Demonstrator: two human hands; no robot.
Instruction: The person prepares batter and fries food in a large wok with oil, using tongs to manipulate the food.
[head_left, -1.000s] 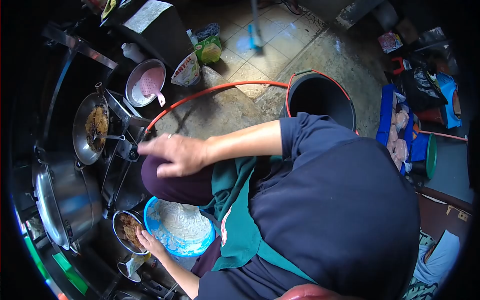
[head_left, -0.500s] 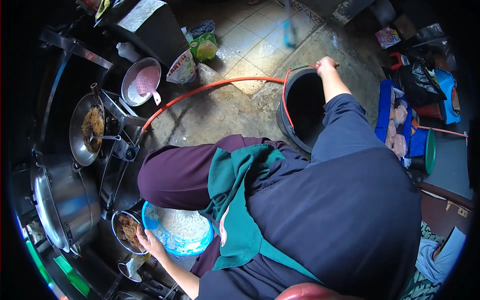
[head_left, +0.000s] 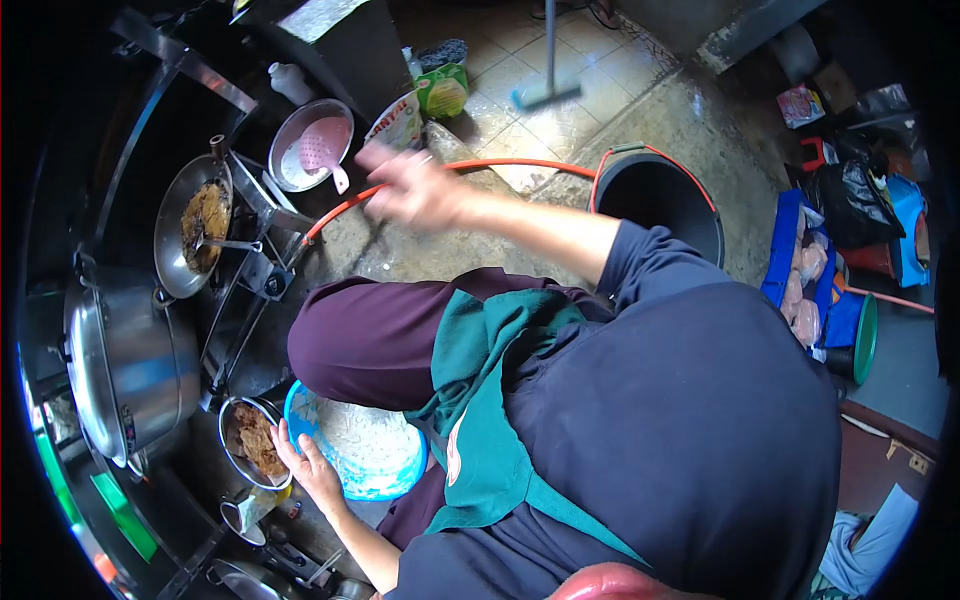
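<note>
My left hand (head_left: 312, 470) is at the edge of a metal pot (head_left: 227, 452) that holds brown fried pieces (head_left: 258, 440). Its fingers are stretched out and touch the pot's rim. Beside it stands a blue basin (head_left: 410, 482) with white flour (head_left: 365, 445) in it. Smeared by motion, my right hand (head_left: 415, 190) reaches across over the orange hose (head_left: 520, 163), its fingers apart and nothing seen in them. Nearest to it are a metal bowl (head_left: 283, 160) and the pink slotted scoop (head_left: 325, 145) lying in that bowl.
A wok (head_left: 170, 245) with browned food and a ladle (head_left: 235, 244) sits on a stove. Below it stands a large lidded pot (head_left: 150, 365). A black bucket (head_left: 700, 230) is on the floor, with a broom (head_left: 547, 95) beyond. Bagged food (head_left: 805, 280) lies at the right.
My right hand has let go of the bucket's rim and swung left, over the hose towards the metal bowl. My left hand stays by the pot. The broom has moved on the tiles.
</note>
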